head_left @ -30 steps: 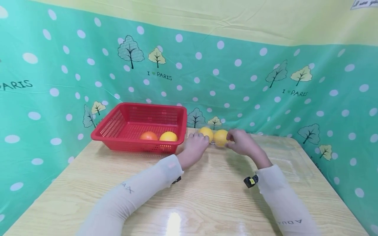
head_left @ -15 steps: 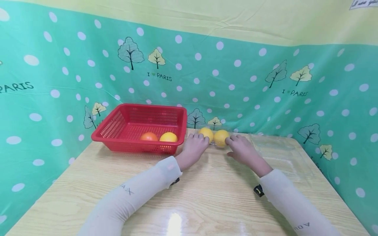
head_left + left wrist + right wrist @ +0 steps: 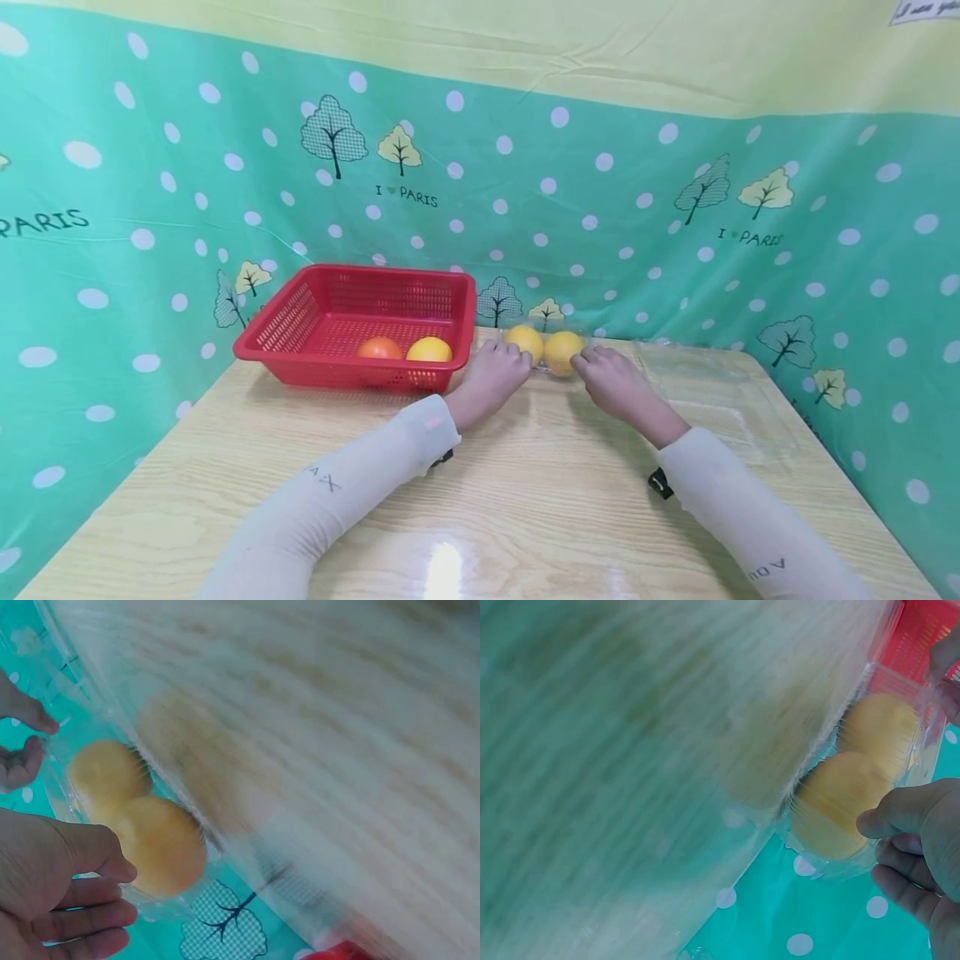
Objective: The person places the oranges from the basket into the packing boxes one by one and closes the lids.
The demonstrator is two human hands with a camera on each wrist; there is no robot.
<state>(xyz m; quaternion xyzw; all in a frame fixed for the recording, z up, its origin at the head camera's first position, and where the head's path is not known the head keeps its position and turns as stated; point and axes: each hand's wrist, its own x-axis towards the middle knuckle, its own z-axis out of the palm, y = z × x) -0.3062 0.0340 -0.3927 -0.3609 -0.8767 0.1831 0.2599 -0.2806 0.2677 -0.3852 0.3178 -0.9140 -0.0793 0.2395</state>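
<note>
Two oranges (image 3: pixel 524 342) sit side by side in a clear plastic box (image 3: pixel 832 868) near the table's back edge. My left hand (image 3: pixel 495 371) is at the box's left end; in the left wrist view its thumb (image 3: pixel 105 851) and fingers pinch the thin wall. At the opposite end, my right hand (image 3: pixel 615 383) grips the box's edge, its thumb (image 3: pixel 889 814) in front of the nearer orange and its fingers curled behind. Most of the box is see-through and hard to make out in the head view.
A red plastic basket (image 3: pixel 360 375) stands to the left, holding a reddish round fruit (image 3: pixel 380 347) and a yellow-orange one (image 3: pixel 429 349). Clear plastic trays or lids (image 3: pixel 720 417) lie on the table's right side. A green dotted curtain (image 3: pixel 600 200) hangs right behind the table.
My right hand has shifted from over the right orange to the box's right end, its thumb and fingers drawing together there. My left hand and the oranges stay almost in place.
</note>
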